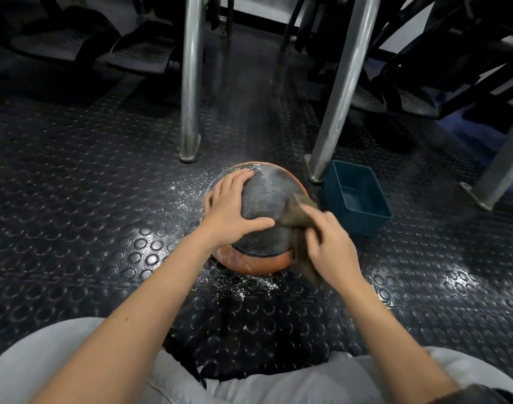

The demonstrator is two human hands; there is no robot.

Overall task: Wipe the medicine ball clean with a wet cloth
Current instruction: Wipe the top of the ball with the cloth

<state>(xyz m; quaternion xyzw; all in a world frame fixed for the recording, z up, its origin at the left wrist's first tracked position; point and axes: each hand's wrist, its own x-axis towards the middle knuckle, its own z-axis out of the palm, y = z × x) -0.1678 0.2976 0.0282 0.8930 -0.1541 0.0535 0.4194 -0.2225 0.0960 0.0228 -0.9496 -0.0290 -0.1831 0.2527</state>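
Here we rest our left hand [232, 208], fingers spread flat, on the medicine ball [264, 217] on the studded rubber floor [89, 199], while our right hand [331, 246] grips a brown cloth [299, 211] against the ball's right side, near a blue tub [363, 220].

The right hand [328, 246] and the cloth [299, 212] it is gripping are showing blurred at centre right, the hand covering the cloth's middle. The left hand [232, 208] is hiding the medicine ball's [264, 199] left side. The top edge is cutting off the metal legs [192, 83].
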